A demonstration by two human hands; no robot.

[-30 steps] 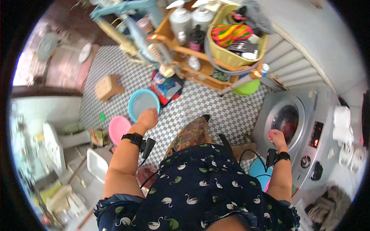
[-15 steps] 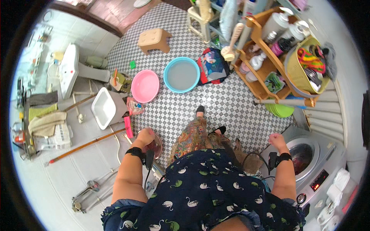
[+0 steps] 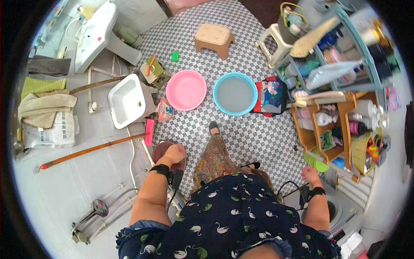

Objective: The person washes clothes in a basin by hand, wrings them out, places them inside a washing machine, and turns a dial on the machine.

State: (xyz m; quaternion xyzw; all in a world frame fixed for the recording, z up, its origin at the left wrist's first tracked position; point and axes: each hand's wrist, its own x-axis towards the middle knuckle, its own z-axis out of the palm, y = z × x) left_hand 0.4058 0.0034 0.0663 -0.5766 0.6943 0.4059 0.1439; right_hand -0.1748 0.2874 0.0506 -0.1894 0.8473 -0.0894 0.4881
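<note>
My left hand [image 3: 175, 153] hangs over a round brownish-red lid or basin [image 3: 162, 150] on the floor, apart from it, fingers curled with nothing showing in them. At my right side my right hand [image 3: 310, 175] is also loosely closed with nothing seen in it, near bright green basins [image 3: 320, 165] by the shelf. On the tiles ahead stand a pink basin [image 3: 186, 90] and a blue basin [image 3: 235, 94] holding greyish water. A dark blue and red bag with a picture [image 3: 272, 96] lies against the blue basin's right side.
A beige-brown step stool [image 3: 214, 36] stands beyond the basins. At left are a washbasin [image 3: 95, 36], a white mop sink [image 3: 127, 103] and a wooden-handled pole [image 3: 92, 151]. A wooden shelf [image 3: 345, 125] with bottles is at right, with a washing machine [image 3: 338, 211] below it.
My view has swung to the left, so the basins and stool sit further right. One foot has stepped ahead of the other. Both hands stay low at my sides, curled.
</note>
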